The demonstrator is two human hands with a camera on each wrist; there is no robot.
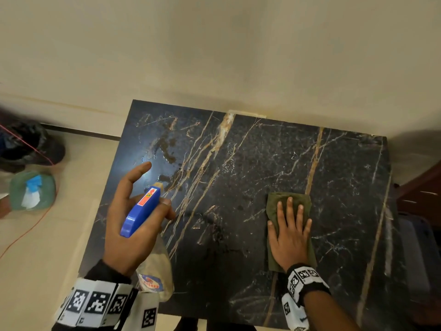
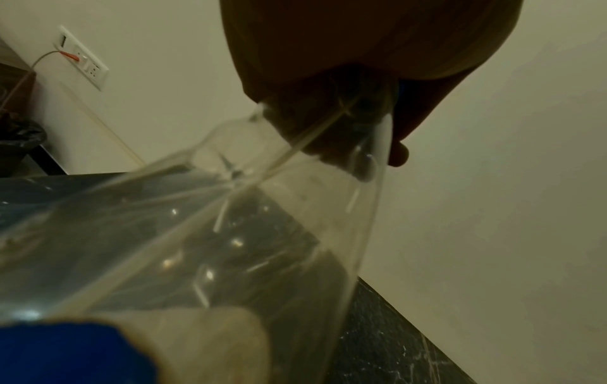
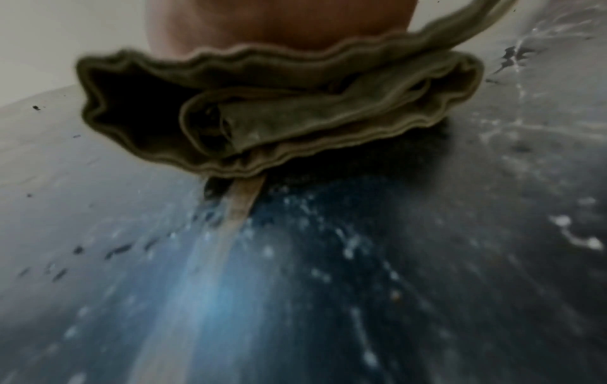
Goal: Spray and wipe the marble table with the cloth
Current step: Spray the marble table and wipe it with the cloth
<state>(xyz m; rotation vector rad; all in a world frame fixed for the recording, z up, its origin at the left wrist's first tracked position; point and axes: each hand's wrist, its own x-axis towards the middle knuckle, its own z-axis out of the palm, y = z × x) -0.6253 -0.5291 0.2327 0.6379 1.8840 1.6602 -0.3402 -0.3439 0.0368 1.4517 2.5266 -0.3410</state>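
Observation:
A black marble table with gold and white veins fills the head view. My left hand grips a clear spray bottle with a blue trigger head above the table's left side, nozzle aimed at the wet far-left patch. The forefinger is stretched out straight; the other fingers wrap the neck. In the left wrist view the clear bottle hangs under the hand. My right hand presses flat, fingers straight, on a folded olive cloth at centre right. The cloth lies in folds on the wet marble.
Droplets and dark smears lie on the table's far left. A cream wall runs behind the table. On the floor at left sit a black-lined bin and a green bundle. A dark wooden piece stands at right.

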